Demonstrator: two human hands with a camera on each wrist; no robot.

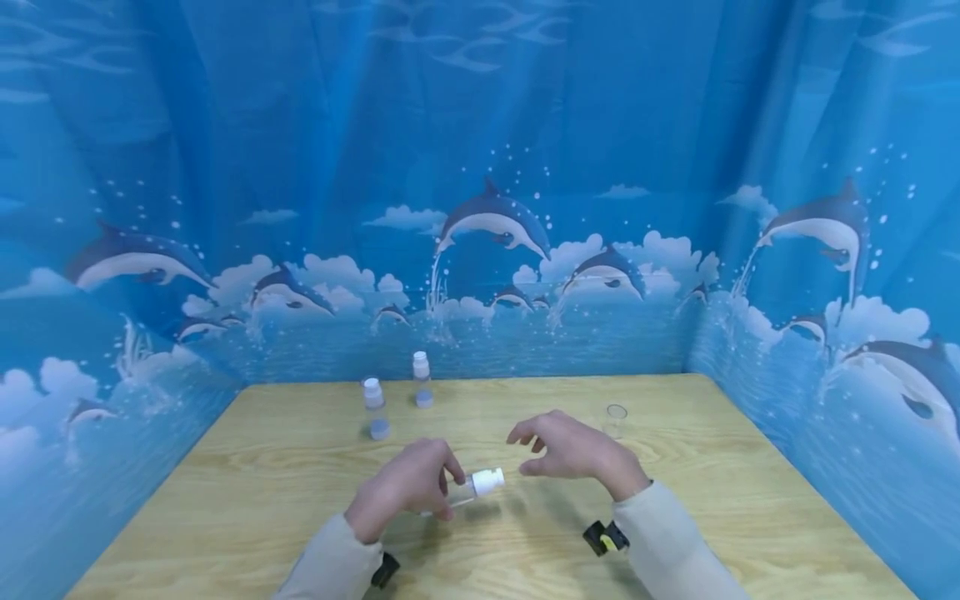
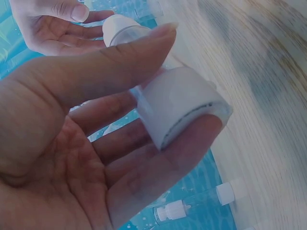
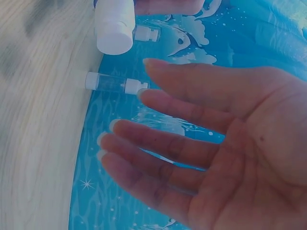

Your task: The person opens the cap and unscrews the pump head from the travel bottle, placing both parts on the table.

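Note:
My left hand (image 1: 412, 483) grips a small clear pump bottle (image 1: 487, 481) with a white top. The bottle lies tilted on its side over the table, its top pointing right toward my other hand. In the left wrist view, my thumb and fingers hold its white base (image 2: 177, 103). Opposite, my right hand (image 1: 573, 450) has its fingers spread and slightly bent, with nothing in them. The right wrist view has the bottle's white top (image 3: 114, 31) a short way beyond those fingertips. Behind my right hand stands a clear, cup-like cap (image 1: 616, 421).
Two similar clear bottles with white tops, one nearer (image 1: 375, 408) and one farther (image 1: 422, 379), stand upright at the table's back left. The wood-grain table (image 1: 300, 467) is walled by a blue dolphin-print curtain (image 1: 360, 225) at the back and both sides.

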